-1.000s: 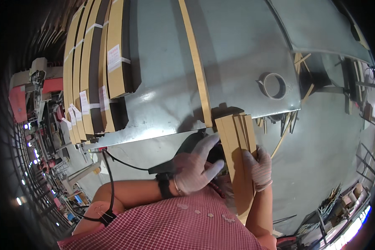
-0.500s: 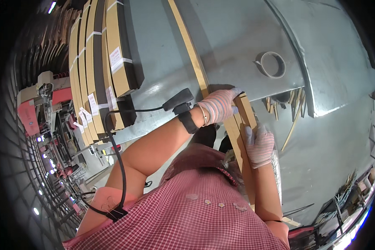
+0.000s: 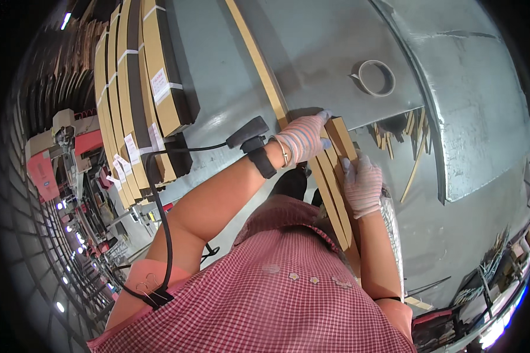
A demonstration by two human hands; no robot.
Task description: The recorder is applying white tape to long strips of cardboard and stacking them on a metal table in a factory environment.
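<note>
A long, narrow tan strip [image 3: 258, 62] lies along the table and runs toward my body. My left hand [image 3: 303, 140], in a striped glove, closes over it at the table's near edge. Just right of that, my right hand [image 3: 363, 183], gloved too, is wrapped round the side of another tan strip [image 3: 341, 137]. The strips lie close side by side, and their near ends reach past the table edge against my apron. Parts of them are hidden under my gloves. A black device [image 3: 247, 132] with a cable is strapped at my left wrist.
Bundled long tan and dark boards [image 3: 159, 65] with white bands stand at the table's left. A tape roll [image 3: 377, 78] rests on the grey table [image 3: 330, 41]. Thin offcuts [image 3: 417, 159] show past its near edge, and a raised grey sheet [image 3: 471, 106] covers the right side.
The view has shifted slightly. My right hand has moved a little forward along the strips. The strip under it shows more of its broad face, and the near ends sit farther forward.
</note>
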